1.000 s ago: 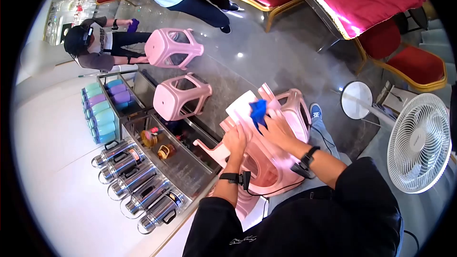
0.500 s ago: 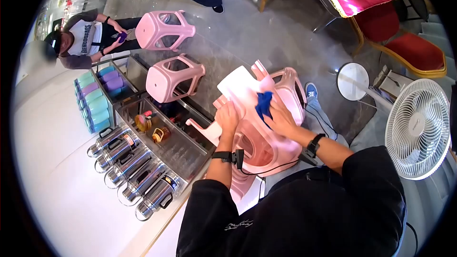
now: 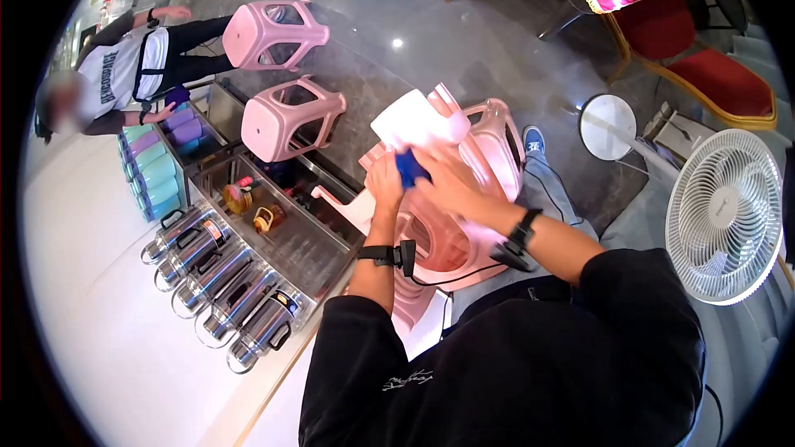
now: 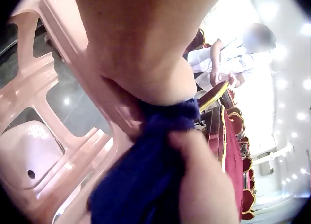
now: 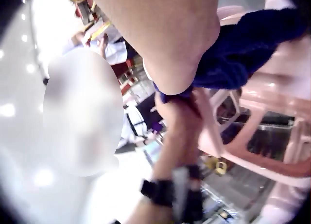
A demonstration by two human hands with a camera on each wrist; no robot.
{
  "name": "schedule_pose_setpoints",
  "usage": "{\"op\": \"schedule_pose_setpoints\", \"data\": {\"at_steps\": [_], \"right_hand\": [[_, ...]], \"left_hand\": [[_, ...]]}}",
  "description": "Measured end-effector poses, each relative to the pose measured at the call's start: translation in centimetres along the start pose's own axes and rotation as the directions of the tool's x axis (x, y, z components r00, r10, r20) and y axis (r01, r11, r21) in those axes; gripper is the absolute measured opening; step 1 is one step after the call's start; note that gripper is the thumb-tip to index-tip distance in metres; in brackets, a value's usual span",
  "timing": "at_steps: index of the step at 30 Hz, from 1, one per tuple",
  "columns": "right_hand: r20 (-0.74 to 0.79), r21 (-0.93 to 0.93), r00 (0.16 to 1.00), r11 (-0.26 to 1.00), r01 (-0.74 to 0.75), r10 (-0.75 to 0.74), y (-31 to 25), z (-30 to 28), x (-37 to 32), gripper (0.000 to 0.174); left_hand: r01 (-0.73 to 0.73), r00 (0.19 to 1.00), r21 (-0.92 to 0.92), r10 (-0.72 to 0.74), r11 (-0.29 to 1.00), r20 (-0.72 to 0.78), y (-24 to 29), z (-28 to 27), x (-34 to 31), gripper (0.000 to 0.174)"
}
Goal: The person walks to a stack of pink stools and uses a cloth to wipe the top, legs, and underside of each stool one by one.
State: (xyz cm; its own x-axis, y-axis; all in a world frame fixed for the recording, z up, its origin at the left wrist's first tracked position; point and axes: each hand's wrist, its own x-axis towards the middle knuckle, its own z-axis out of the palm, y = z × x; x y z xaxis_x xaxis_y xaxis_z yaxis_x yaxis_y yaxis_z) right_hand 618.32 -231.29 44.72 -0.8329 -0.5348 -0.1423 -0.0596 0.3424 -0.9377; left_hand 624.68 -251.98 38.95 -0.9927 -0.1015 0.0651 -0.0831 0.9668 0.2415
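Observation:
A pink plastic stool [image 3: 472, 240] lies tipped over at the person's lap, against other pink stools. My left hand [image 3: 385, 185] grips its edge; in the left wrist view this hand [image 4: 146, 49] covers part of the pink plastic [image 4: 73, 44]. My right hand [image 3: 451, 186] holds a blue cloth [image 3: 410, 167] on the stool, right beside the left hand. Both wrist views show the dark blue cloth [image 4: 141, 180] bunched between the hands, one end hanging loose in the right wrist view [image 5: 238, 53]. The left fingertips are hidden by the cloth.
Two pink stools [image 3: 269, 128] stand ahead, left of centre. Steel flasks [image 3: 265, 327], cups [image 3: 157, 174] and a metal cabinet [image 3: 290, 244] are at the left, a person [image 3: 124, 74] beyond. A white fan [image 3: 723, 211] stands at the right; a cable crosses near the right wrist.
My right hand has moved the blue cloth left across the stool, up to my left hand. The person at the left has turned, one arm now reaching toward the cups. The head view has shifted.

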Motion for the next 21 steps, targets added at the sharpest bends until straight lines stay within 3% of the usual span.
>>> {"op": "schedule_pose_setpoints", "data": {"at_steps": [1,2,4,6,7,8,9,10,12,13,14,15,16,17,18,19,20,21], "right_hand": [[0.006,0.014,1.000,1.000,-0.005,0.005,-0.7,-0.5,2.4,0.057],[0.016,0.022,1.000,1.000,-0.009,0.009,-0.6,-0.1,3.8,0.055],[0.041,0.048,0.999,0.998,-0.036,0.034,-0.6,1.0,4.5,0.052],[0.238,-0.017,0.962,0.991,-0.135,0.135,-1.4,-1.2,1.5,0.048],[0.353,-0.040,0.908,0.974,-0.225,0.224,-2.5,-3.2,-1.1,0.046],[0.352,-0.115,0.927,0.989,-0.096,0.131,0.5,-1.7,-5.0,0.043],[0.359,-0.191,0.933,0.981,0.040,0.032,3.3,0.2,-7.5,0.040],[0.235,-0.146,0.971,0.987,0.069,-0.033,2.9,-0.1,-7.3,0.040],[-0.031,-0.057,0.990,0.989,0.137,-0.138,1.6,-0.4,-6.8,0.038],[0.120,-0.096,0.993,0.995,0.018,-0.006,0.9,-0.7,-4.6,0.047],[0.146,-0.110,0.986,0.991,-0.070,0.085,0.0,-1.0,-1.7,0.057],[0.036,-0.117,0.999,0.993,0.019,-0.015,-0.1,-0.8,0.8,0.054],[0.064,-0.110,0.995,0.991,-0.074,0.081,-1.6,-1.3,3.6,0.059],[0.044,-0.117,0.998,0.993,-0.034,0.039,-0.5,-0.4,5.5,0.056],[0.021,-0.120,1.000,0.993,-0.001,0.004,0.3,0.5,6.6,0.053],[0.154,-0.062,0.985,0.995,-0.074,0.083,0.1,0.4,6.1,0.047],[0.138,-0.073,0.989,0.996,-0.050,0.060,-0.1,0.3,4.2,0.047],[0.295,-0.139,0.944,0.984,-0.112,0.149,0.1,-0.2,2.1,0.049]], "left_hand": [[-0.061,0.997,0.048,0.064,0.997,-0.052,0.2,0.1,0.0,0.030],[0.023,0.998,0.018,-0.022,1.000,-0.055,0.4,0.2,0.2,0.031],[0.054,0.998,0.061,-0.055,0.997,0.022,-1.3,0.5,-0.2,0.032],[0.041,0.994,0.018,-0.039,0.999,-0.102,-1.6,0.4,-0.8,0.023],[0.340,0.940,-0.193,-0.327,0.920,0.098,-1.4,-0.8,-0.2,0.033],[0.438,0.898,-0.230,-0.432,0.869,0.076,-0.8,-1.0,0.2,0.050],[0.511,0.858,-0.233,-0.479,0.827,0.184,-0.2,-1.7,0.5,0.052],[0.578,0.810,-0.233,-0.514,0.782,0.282,0.3,-2.2,1.5,0.054],[0.587,0.801,-0.209,-0.522,0.783,0.294,2.2,-2.4,3.0,0.055],[0.599,0.789,-0.189,-0.533,0.778,0.306,3.1,-2.9,3.1,0.056],[0.642,0.745,-0.159,-0.562,0.750,0.359,3.7,-3.7,3.9,0.056],[0.505,0.860,-0.220,-0.465,0.835,0.210,2.6,-2.1,2.6,0.055],[0.352,0.935,-0.253,-0.351,0.901,0.050,1.4,-0.4,1.3,0.053],[0.431,0.892,-0.165,-0.391,0.887,0.227,0.6,-0.7,1.4,0.048],[0.378,0.922,-0.138,-0.359,0.915,0.144,-0.5,0.2,0.4,0.047],[0.321,0.947,-0.107,-0.316,0.941,0.061,-2.0,1.6,-1.1,0.047],[0.257,0.965,-0.078,-0.260,0.963,-0.031,-2.8,2.3,-1.4,0.047],[0.494,0.846,-0.069,-0.461,0.867,0.267,-1.1,-0.8,0.1,0.047]]}}
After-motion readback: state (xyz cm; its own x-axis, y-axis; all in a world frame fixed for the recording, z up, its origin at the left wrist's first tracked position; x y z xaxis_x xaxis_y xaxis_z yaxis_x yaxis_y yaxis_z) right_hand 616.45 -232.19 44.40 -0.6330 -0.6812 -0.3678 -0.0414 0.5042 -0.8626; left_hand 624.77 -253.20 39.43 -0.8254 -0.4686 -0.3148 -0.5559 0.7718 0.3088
